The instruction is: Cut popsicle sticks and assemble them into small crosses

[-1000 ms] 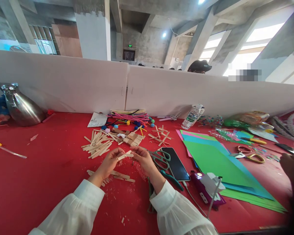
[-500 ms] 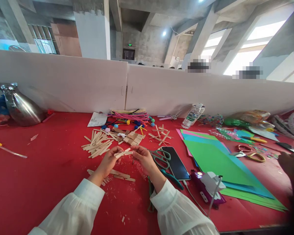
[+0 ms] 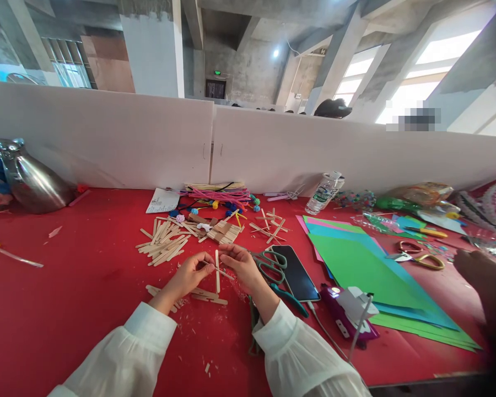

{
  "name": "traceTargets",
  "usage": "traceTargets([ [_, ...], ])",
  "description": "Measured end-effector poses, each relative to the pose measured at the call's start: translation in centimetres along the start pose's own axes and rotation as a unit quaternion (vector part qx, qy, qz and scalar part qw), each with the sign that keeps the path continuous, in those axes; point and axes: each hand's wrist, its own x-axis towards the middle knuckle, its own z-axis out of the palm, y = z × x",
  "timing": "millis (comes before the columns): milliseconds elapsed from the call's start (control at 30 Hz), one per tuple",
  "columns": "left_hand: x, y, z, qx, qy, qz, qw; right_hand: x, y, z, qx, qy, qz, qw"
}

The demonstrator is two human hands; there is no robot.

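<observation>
Two wooden craft sticks make a cross between my hands, one nearly upright and the other slanting across it. My left hand is closed, its thumb and fingers pinching the slanting stick near the crossing. Close to the right side of the upright stick's top is my right hand, fingers bent and slightly apart; whether they touch the stick is hard to see. Beneath my hands lie several notched sticks and small wood chips. A pile of loose craft sticks spreads just beyond my left hand.
Green-handled scissors and a phone lie right of my right hand. Farther right are coloured paper sheets, a purple device and another person's hand. A water bottle and metal jug stand behind.
The two sticks, which lay almost along each other, now cross, one turned nearly upright. My right fingers have drawn slightly apart. The other person's hand has shifted left.
</observation>
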Motion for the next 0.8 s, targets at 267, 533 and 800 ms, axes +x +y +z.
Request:
traceTargets([
  [267, 0.2, -0.3, 0.1, -0.002, 0.027, -0.009, 1.000, -0.3, 0.0, 0.1, -0.052, -0.040, 0.003, 0.998],
  [533, 0.3, -0.3, 0.0, -0.074, 0.060, -0.060, 0.994, -0.3, 0.6, 0.0, -0.145, -0.087, -0.023, 0.985],
  [800, 0.5, -0.7, 0.0, -0.020, 0.075, -0.025, 0.997, -0.6, 0.9, 0.3, -0.272, -0.088, -0.071, 0.956],
])
